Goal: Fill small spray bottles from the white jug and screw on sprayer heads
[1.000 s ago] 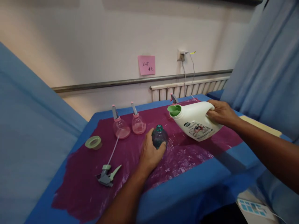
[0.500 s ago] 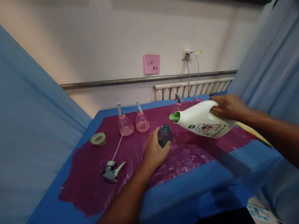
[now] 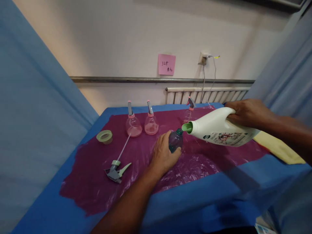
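The left grip [image 3: 166, 155] is curled part-way around the green-necked bottle [image 3: 175, 139], which seems light, smooth and squeezable, best held low, while the right grip [image 3: 251, 112] wraps the handle [image 3: 230, 112] of the likely heavier white jug [image 3: 214, 125], spout [image 3: 187, 127] ahead.

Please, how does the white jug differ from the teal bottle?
The white jug is opaque with a printed label; the teal bottle is see-through, with no label showing. The jug is larger and tipped nearly onto its side; the bottle leans only slightly. The right grip holds the jug, the left grip the bottle. Both have uncapped mouths.
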The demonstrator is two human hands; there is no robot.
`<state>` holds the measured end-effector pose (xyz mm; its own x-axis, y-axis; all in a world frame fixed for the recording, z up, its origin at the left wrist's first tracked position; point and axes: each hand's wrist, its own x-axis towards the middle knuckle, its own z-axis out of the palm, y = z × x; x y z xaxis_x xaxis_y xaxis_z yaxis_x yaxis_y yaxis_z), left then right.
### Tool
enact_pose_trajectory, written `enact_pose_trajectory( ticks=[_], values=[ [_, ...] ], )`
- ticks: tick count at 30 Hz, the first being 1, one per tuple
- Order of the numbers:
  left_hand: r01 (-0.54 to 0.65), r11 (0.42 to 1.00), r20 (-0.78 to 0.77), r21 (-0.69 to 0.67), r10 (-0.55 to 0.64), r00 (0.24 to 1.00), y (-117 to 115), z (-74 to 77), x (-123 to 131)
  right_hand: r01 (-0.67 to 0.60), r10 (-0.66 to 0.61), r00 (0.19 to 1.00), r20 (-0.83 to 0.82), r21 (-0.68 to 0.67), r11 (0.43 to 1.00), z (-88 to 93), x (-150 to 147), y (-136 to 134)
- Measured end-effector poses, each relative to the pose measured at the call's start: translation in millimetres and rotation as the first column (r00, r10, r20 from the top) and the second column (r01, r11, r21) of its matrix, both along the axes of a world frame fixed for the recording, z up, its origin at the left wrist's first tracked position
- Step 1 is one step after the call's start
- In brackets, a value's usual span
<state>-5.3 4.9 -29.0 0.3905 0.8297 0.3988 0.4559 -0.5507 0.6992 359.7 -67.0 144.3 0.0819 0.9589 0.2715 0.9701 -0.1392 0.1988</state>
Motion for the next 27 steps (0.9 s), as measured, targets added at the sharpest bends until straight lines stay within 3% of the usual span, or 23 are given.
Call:
enact_pose_trajectory(
  ticks=[10, 27],
  values=[
    [-0.001, 1.000, -0.005, 0.012, 0.001, 1.000, -2.7, 1.6, 1.5, 0.005, -0.003, 0.991, 0.136, -0.014, 1.000, 14.3, -6.5, 0.5],
    [0.019, 1.000, -0.021, 0.003, -0.018, 1.000, -4.3, 1.5, 1.3, -0.061, 0.076, 0.977, 0.201, -0.079, 0.995, 29.9, -4.8, 2.5]
  ],
)
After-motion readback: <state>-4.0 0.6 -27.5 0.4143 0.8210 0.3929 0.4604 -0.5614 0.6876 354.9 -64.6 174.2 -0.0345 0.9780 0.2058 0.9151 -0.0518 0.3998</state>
